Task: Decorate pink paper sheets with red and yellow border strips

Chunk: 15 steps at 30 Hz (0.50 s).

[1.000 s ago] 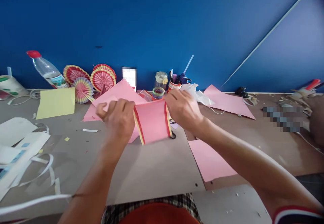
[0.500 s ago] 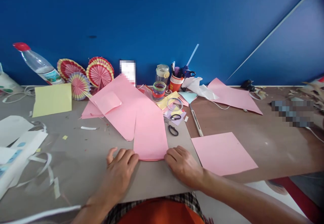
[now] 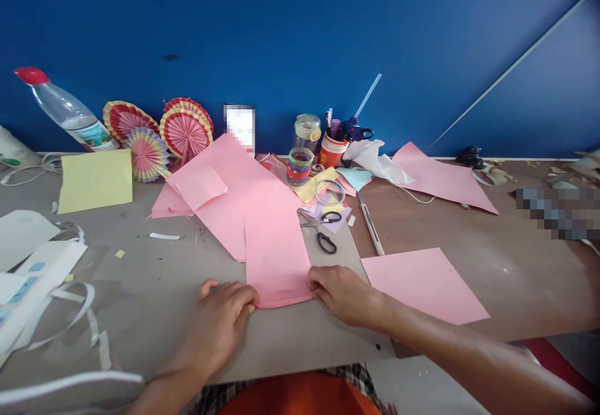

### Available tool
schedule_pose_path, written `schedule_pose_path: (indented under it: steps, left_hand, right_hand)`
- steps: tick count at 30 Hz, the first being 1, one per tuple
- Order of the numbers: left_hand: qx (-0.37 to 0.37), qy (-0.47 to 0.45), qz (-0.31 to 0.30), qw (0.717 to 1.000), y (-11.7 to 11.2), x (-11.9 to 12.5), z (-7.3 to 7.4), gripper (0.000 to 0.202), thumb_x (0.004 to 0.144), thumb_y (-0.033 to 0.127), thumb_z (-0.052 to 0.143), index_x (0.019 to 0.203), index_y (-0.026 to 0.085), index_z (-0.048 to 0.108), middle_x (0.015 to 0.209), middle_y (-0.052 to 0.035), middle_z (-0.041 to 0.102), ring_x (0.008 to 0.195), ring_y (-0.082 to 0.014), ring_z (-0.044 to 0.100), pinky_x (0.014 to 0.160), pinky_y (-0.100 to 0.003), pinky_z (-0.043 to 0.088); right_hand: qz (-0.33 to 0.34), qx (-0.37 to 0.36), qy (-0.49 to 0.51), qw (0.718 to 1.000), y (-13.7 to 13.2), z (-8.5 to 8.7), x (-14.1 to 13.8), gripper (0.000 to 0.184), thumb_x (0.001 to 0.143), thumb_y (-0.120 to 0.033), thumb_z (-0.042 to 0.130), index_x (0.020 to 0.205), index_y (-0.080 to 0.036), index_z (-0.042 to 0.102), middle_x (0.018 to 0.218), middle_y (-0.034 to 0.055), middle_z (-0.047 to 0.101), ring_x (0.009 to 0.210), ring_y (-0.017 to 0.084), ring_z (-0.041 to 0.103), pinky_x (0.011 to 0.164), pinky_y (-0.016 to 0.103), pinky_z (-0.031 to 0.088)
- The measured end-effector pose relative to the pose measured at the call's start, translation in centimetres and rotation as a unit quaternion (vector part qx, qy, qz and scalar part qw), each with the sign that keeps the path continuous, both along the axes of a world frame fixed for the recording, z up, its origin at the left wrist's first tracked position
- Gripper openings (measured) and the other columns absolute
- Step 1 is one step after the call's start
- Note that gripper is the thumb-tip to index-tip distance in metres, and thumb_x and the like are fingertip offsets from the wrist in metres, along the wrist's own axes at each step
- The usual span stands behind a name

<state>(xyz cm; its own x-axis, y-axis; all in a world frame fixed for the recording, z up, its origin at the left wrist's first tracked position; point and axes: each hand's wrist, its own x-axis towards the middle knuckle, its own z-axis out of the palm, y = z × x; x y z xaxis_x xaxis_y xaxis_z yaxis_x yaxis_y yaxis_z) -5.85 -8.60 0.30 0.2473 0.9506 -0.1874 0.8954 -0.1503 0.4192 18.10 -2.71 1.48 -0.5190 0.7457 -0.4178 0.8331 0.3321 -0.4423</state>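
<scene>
A strip of pink paper (image 3: pixel 276 259) lies in front of me, its near edge folded into a narrow band. My left hand (image 3: pixel 225 312) pinches the left end of that fold. At the right end, my right hand (image 3: pixel 340 293) grips the fold between thumb and curled fingers. The strip's far end rests over larger pink sheets (image 3: pixel 239 184). Just beyond my right hand, scissors (image 3: pixel 325 243) with black handles lie partly beside the strip. A utility knife (image 3: pixel 370 224) is to the right, above a separate pink sheet (image 3: pixel 426 284).
Paper fan rosettes (image 3: pixel 187 130) and a tilted bottle (image 3: pixel 65 112) stand along the blue wall. A jar of coloured tape rolls (image 3: pixel 300 165) and a red cup (image 3: pixel 332 152) holding tools are at the back. White paper strips (image 3: pixel 89 315) and a yellow sheet (image 3: pixel 96 180) lie left.
The near fold of the pink strip has been lifted slightly and now bows toward me. My right hand has turned and pinches its corner; the left hand has stayed nearly in place.
</scene>
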Motion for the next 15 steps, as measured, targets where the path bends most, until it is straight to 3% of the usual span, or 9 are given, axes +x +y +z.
schedule_pose_path:
  steps: [4, 8, 11, 15]
  left_hand:
    - [0.04, 0.035, -0.008, 0.999, -0.4, 0.1, -0.4, 0.031, 0.09, 0.012, 0.037, 0.08, 0.025, 0.064, 0.074, 0.0025, 0.061, 0.074, -0.0162, 0.058, 0.09, -0.04, 0.028]
    - [0.126, 0.078, -0.025, 0.989, -1.4, -0.1, -1.2, 0.032, 0.086, 0.005, 0.041, 0.082, 0.026, 0.064, 0.076, 0.0016, 0.059, 0.078, -0.0176, 0.057, 0.094, -0.042, 0.027]
    - [0.161, 0.111, -0.025, 0.98, -2.3, -0.1, -1.6, 0.033, 0.082, 0.0, 0.046, 0.084, 0.026, 0.065, 0.081, 0.0006, 0.061, 0.082, -0.0178, 0.056, 0.098, -0.042, 0.025]
    - [0.189, 0.128, -0.019, 0.973, -3.1, 0.0, -1.9, 0.032, 0.081, -0.001, 0.047, 0.088, 0.025, 0.065, 0.093, -0.0021, 0.065, 0.088, -0.0187, 0.056, 0.098, -0.041, 0.026]
  right_hand:
    - [0.061, 0.015, -0.027, 0.998, 0.4, -0.2, -0.3, 0.018, 0.081, -0.008, 0.048, 0.086, -0.019, 0.061, 0.08, 0.0011, 0.064, 0.067, 0.013, 0.052, 0.059, 0.025, 0.028]
    - [0.181, 0.181, -0.037, 0.966, -0.7, -1.2, -0.1, 0.018, 0.073, -0.002, 0.05, 0.08, -0.017, 0.058, 0.084, 0.005, 0.059, 0.071, 0.015, 0.048, 0.064, 0.031, 0.027]
    - [0.2, 0.268, -0.029, 0.942, -1.8, -1.7, 0.1, 0.017, 0.07, -0.001, 0.052, 0.076, -0.017, 0.055, 0.081, 0.0053, 0.055, 0.071, 0.017, 0.044, 0.064, 0.033, 0.025]
    - [0.217, 0.257, -0.022, 0.942, -2.4, -1.9, -0.1, 0.015, 0.071, -0.002, 0.053, 0.077, -0.016, 0.055, 0.082, 0.0059, 0.056, 0.071, 0.017, 0.043, 0.064, 0.033, 0.025]
